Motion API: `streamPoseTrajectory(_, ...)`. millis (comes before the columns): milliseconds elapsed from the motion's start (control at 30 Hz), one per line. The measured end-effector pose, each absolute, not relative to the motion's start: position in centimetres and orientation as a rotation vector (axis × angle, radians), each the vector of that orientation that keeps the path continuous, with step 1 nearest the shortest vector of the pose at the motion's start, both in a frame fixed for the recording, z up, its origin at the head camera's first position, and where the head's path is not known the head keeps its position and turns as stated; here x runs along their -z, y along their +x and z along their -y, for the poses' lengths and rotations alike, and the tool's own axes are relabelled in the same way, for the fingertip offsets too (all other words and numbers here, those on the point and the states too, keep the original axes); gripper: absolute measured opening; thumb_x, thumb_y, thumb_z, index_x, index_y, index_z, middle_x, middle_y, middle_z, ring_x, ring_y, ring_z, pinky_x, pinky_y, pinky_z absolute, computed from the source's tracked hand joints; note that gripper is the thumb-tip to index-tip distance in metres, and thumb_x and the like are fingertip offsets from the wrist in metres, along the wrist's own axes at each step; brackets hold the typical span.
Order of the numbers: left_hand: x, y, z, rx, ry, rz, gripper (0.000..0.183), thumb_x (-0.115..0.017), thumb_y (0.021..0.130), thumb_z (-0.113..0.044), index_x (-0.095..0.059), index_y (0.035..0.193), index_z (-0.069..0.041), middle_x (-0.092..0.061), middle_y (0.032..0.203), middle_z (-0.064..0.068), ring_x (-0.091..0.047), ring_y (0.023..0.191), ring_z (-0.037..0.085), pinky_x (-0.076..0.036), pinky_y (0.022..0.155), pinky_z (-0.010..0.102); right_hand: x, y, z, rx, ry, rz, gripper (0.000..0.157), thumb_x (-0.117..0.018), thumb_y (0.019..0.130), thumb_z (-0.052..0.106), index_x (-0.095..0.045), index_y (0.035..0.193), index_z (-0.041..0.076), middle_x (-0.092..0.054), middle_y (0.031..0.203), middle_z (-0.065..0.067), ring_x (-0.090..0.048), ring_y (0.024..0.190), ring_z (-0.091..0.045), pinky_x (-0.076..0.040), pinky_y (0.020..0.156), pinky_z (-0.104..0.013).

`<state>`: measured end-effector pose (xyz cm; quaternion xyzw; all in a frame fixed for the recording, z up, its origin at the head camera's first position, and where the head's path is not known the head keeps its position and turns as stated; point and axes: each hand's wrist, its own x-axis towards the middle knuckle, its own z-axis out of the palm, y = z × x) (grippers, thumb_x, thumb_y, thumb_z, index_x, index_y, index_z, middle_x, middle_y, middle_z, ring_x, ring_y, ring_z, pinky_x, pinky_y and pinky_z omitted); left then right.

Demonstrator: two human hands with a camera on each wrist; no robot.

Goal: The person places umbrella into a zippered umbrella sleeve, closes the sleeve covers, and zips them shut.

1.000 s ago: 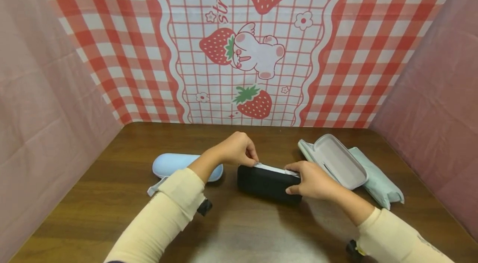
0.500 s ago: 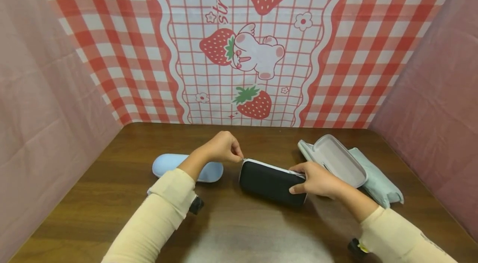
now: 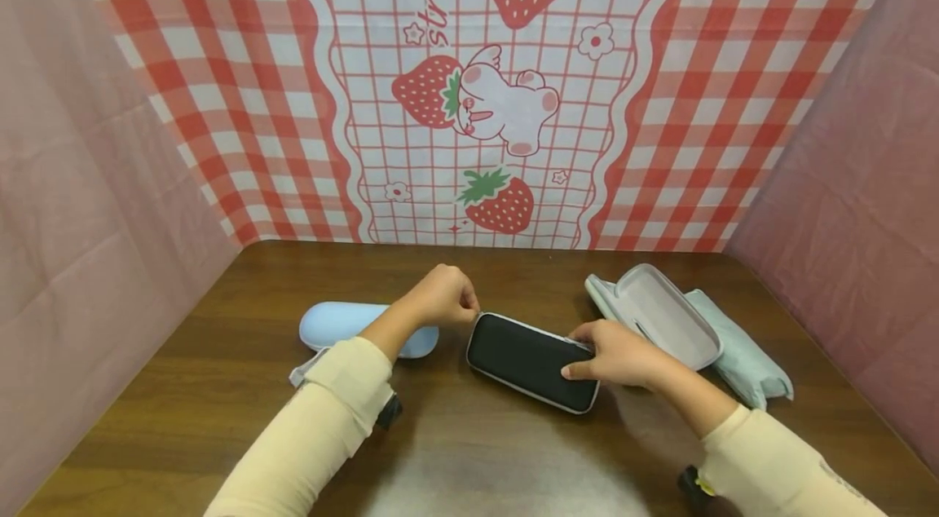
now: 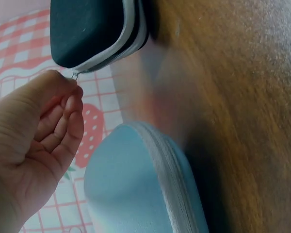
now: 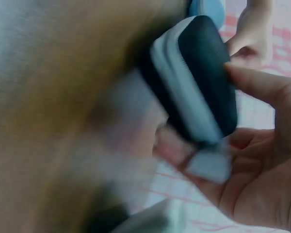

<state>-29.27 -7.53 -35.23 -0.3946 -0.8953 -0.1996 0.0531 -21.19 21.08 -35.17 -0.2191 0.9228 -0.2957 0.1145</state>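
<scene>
A black zip case with a pale zip band is held a little tilted at the middle of the table. My right hand grips its right end, thumb on the broad black face. In the right wrist view a pale strap hangs at the held end, blurred. At the opposite corner, my left hand pinches the small metal zip pull between thumb and forefinger. Whether the zip is fully closed cannot be made out. Beneath my left forearm lies a light blue case, partly hidden by the arm.
On the right, a grey-lined case lies open on the wooden table. Beside it sits a pale green soft pouch. A checked strawberry cloth hangs behind, and pink cloth borders the sides.
My left hand has travelled left along the case's upper edge to its left corner with the zip pull. The case has tipped so its broad face shows more. My right hand keeps its grip.
</scene>
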Motion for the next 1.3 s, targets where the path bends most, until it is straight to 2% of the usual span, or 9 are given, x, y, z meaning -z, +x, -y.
streamPoseTrajectory(67, 35.4, -29.3, 7.2, 0.578, -1.182, 2.717, 0.01, -0.072, 0.075, -0.005, -0.077, 0.071, -0.012, -0.07, 0.069, -0.004, -0.062, 0.063, 0.006, -0.05, 0.063, 0.018, 34.8, -21.2, -20.7, 0.629, -0.753, -2.841, 0.049, -0.08, 0.078, 0.027, -0.065, 0.118, 0.002, -0.07, 0.098, -0.005, -0.064, 0.09, -0.022, -0.051, 0.079, -0.044)
streamPoseTrajectory(167, 35.8, -29.5, 6.7, 0.566, -1.156, 2.726, 0.009, -0.072, 0.076, -0.005, -0.077, 0.072, -0.011, -0.071, 0.07, -0.003, -0.064, 0.065, 0.009, -0.051, 0.063, 0.02, 34.9, -21.1, -20.1, 0.479, -0.858, -2.919, 0.054, -0.08, 0.078, 0.028, -0.062, 0.125, 0.006, -0.07, 0.104, -0.008, -0.065, 0.096, -0.028, -0.051, 0.081, -0.048)
streamPoseTrajectory(500, 36.5, -30.0, 5.7, 0.524, -1.115, 2.774, 0.011, -0.072, 0.075, -0.003, -0.075, 0.069, -0.012, -0.068, 0.067, -0.004, -0.059, 0.063, 0.008, -0.051, 0.063, 0.023, 35.9, -21.0, -18.6, 0.443, -0.909, -2.975, 0.074, -0.082, 0.074, 0.044, -0.057, 0.135, 0.011, -0.069, 0.111, -0.013, -0.066, 0.096, -0.028, -0.052, 0.077, -0.045)
streamPoseTrajectory(667, 36.8, -30.3, 5.4, 0.474, -1.121, 2.829, 0.009, -0.074, 0.076, -0.004, -0.075, 0.071, -0.011, -0.069, 0.07, -0.004, -0.062, 0.068, 0.011, -0.052, 0.066, 0.024, 36.0, -20.8, -18.2, 0.434, -0.831, -2.939, 0.072, -0.077, 0.078, 0.046, -0.055, 0.136, 0.01, -0.069, 0.109, -0.017, -0.066, 0.096, -0.033, -0.051, 0.081, -0.048)
streamPoseTrajectory(900, 37.0, -30.3, 5.9, 0.447, -1.101, 2.837, 0.005, -0.076, 0.075, -0.007, -0.076, 0.072, -0.012, -0.07, 0.071, -0.004, -0.065, 0.071, 0.013, -0.052, 0.069, 0.027, 35.9, -20.5, -17.7, 0.364, -0.82, -2.948, 0.065, -0.073, 0.083, 0.043, -0.054, 0.14, 0.018, -0.068, 0.111, -0.02, -0.066, 0.095, -0.035, -0.052, 0.081, -0.05)
streamPoseTrajectory(1100, 37.0, -30.2, 6.2, 0.406, -1.129, 2.844, 0.005, -0.076, 0.072, -0.009, -0.076, 0.07, -0.013, -0.069, 0.069, -0.006, -0.063, 0.07, 0.013, -0.051, 0.069, 0.027, 35.9, -20.5, -17.4, 0.331, -0.758, -2.957, 0.065, -0.072, 0.084, 0.045, -0.055, 0.139, 0.015, -0.069, 0.104, -0.021, -0.067, 0.085, -0.033, -0.053, 0.075, -0.048)
streamPoseTrajectory(1300, 36.7, -29.7, 6.3, 0.461, -1.129, 2.854, 0.006, -0.076, 0.073, -0.007, -0.075, 0.069, -0.012, -0.068, 0.068, -0.006, -0.061, 0.067, 0.011, -0.051, 0.066, 0.026, 35.7, -20.6, -17.0, 0.29, -0.676, -2.979, 0.067, -0.07, 0.085, 0.047, -0.053, 0.141, 0.013, -0.068, 0.106, -0.023, -0.067, 0.089, -0.036, -0.052, 0.078, -0.05)
